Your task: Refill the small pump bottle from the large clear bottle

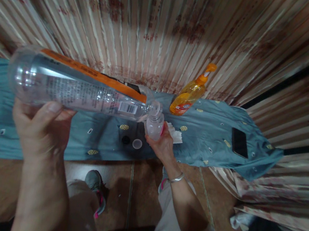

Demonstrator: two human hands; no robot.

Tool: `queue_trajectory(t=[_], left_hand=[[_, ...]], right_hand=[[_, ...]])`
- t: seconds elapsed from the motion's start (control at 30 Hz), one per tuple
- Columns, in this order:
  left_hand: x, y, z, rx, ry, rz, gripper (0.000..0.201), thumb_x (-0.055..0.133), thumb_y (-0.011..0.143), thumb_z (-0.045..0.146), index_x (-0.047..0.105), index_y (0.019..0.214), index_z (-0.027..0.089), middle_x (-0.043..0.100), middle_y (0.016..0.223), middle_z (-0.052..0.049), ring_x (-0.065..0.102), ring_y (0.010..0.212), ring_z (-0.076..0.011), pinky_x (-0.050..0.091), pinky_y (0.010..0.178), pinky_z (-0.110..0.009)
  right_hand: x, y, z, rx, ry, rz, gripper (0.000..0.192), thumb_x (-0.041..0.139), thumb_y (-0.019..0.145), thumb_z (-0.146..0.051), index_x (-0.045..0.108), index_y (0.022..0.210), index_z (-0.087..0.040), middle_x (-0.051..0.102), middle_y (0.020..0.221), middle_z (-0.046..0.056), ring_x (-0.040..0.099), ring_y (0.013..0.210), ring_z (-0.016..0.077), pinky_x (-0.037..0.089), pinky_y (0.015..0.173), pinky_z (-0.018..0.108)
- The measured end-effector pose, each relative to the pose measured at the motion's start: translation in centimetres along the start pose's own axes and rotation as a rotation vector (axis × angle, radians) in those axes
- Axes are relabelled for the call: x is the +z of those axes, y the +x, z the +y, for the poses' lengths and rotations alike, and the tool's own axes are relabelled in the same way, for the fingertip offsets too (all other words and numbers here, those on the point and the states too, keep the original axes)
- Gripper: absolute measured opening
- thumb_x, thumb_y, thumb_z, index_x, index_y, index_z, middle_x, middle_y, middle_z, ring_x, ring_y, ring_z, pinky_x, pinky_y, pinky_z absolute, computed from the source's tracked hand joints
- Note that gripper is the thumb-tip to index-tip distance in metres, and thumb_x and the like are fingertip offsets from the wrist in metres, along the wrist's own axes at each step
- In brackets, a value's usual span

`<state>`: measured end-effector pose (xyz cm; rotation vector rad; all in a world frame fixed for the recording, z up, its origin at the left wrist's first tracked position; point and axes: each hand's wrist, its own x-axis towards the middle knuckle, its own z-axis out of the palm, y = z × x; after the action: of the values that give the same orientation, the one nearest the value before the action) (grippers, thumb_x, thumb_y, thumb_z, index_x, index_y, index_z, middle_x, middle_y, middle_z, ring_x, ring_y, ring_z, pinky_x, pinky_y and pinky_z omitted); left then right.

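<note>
Head view. The left hand (40, 127) is gripping a large clear bottle (79, 84) from beneath, fingers (54, 108) curled closed around its wide base; the bottle is lying nearly level, neck pointing right. The right hand (163, 145) is holding a small clear bottle (154, 125), fingers wrapped around its far side and mostly hidden. The large bottle's mouth is meeting the small bottle's opening; any liquid passing is hard to make out. An orange pump bottle (189, 96), a phone (239, 142) and a small cap (136, 143) are lying on the blue-covered worktop (207, 136).
</note>
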<state>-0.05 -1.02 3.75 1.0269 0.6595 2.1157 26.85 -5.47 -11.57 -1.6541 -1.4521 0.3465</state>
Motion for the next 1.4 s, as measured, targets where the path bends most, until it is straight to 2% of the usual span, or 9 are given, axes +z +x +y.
queue_trajectory(t=[0.17,0.4,0.63,0.83,0.97,1.13,1.4], left_hand=[[0.4,0.0,0.2,0.003,-0.002,-0.041,0.087,0.099,0.038,0.031,0.073,0.121,0.036,0.07,0.081,0.0,0.074,0.088,-0.028,0.068,0.067,-0.041],[1.2,-0.1,0.5,-0.008,0.05,-0.003,0.083,0.097,0.034,0.036,0.076,0.115,0.036,0.073,0.085,-0.001,0.075,0.094,-0.0314,0.07,0.073,-0.049],[1.2,-0.1,0.6,0.001,0.041,-0.016,0.085,0.095,0.037,0.032,0.073,0.119,0.037,0.072,0.086,-0.002,0.075,0.099,-0.0321,0.07,0.074,-0.048],[1.3,0.0,0.5,0.001,0.049,-0.027,0.083,0.095,0.036,0.034,0.075,0.116,0.037,0.069,0.081,0.0,0.074,0.091,-0.0298,0.069,0.072,-0.046],[1.7,-0.1,0.8,-0.001,0.072,-0.026,0.08,0.094,0.038,0.034,0.076,0.115,0.038,0.07,0.082,0.0,0.074,0.092,-0.0306,0.069,0.074,-0.05],[1.6,-0.1,0.8,0.005,0.074,-0.02,0.087,0.094,0.037,0.035,0.074,0.121,0.038,0.07,0.081,-0.001,0.073,0.09,-0.0296,0.068,0.075,-0.048],[1.8,-0.2,1.1,0.01,0.102,-0.037,0.093,0.093,0.04,0.036,0.069,0.13,0.041,0.072,0.09,-0.002,0.075,0.098,-0.0325,0.069,0.078,-0.053]], right_hand=[[-0.1,0.0,0.0,0.009,0.013,-0.001,0.087,0.09,0.073,-0.037,0.053,0.15,-0.018,0.075,0.136,0.017,0.072,0.131,0.0421,0.061,0.11,0.059],[0.0,0.0,0.1,-0.01,0.003,0.008,0.082,0.088,0.076,-0.038,0.054,0.148,-0.019,0.075,0.136,0.016,0.072,0.132,0.0411,0.063,0.108,0.057],[0.1,0.0,0.2,-0.019,-0.006,0.008,0.085,0.087,0.076,-0.039,0.052,0.151,-0.017,0.074,0.137,0.018,0.071,0.132,0.0421,0.062,0.109,0.059],[0.0,0.0,0.2,-0.02,-0.007,-0.001,0.085,0.09,0.076,-0.039,0.053,0.15,-0.021,0.074,0.138,0.016,0.072,0.132,0.0407,0.062,0.109,0.058],[-0.2,0.0,0.0,-0.002,-0.015,-0.012,0.086,0.09,0.074,-0.035,0.053,0.15,-0.021,0.074,0.138,0.016,0.072,0.132,0.0412,0.062,0.109,0.058],[-0.2,0.0,-0.2,0.012,-0.011,-0.008,0.084,0.089,0.074,-0.035,0.053,0.148,-0.021,0.076,0.134,0.016,0.072,0.13,0.0425,0.063,0.107,0.06],[0.1,0.0,0.2,0.004,-0.003,0.001,0.083,0.092,0.072,-0.035,0.055,0.146,-0.023,0.077,0.133,0.015,0.074,0.127,0.0416,0.064,0.106,0.061]])
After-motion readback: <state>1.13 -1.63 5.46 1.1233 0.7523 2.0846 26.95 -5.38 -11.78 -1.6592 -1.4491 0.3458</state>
